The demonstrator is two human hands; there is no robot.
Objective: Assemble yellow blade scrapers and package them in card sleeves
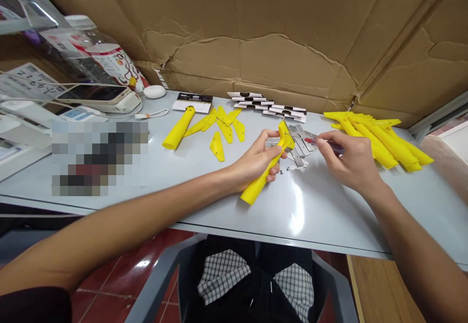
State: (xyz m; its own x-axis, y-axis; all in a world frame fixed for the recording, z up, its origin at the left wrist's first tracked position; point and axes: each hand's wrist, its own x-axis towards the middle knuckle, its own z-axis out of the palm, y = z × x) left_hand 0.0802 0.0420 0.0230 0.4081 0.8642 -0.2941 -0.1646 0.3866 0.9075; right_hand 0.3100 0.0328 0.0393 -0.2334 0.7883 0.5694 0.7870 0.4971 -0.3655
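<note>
Well, right fingers point(321, 143): pinched together on a small screwdriver point(312, 141), its thin shaft reaching to the head of a yellow plastic handle point(260, 179).
Left fingers point(271, 140): curled round that handle, tilting its head toward the screwdriver, apparently to steady it.
Between the hands: steel plates point(300, 143) and tiny screws point(287, 169), lying within easy reach.
Upper right: more yellow handles point(380, 142), heaped together.
Upper middle: loose yellow pieces point(224, 130), spread apart on a pale table point(340, 215).
</note>
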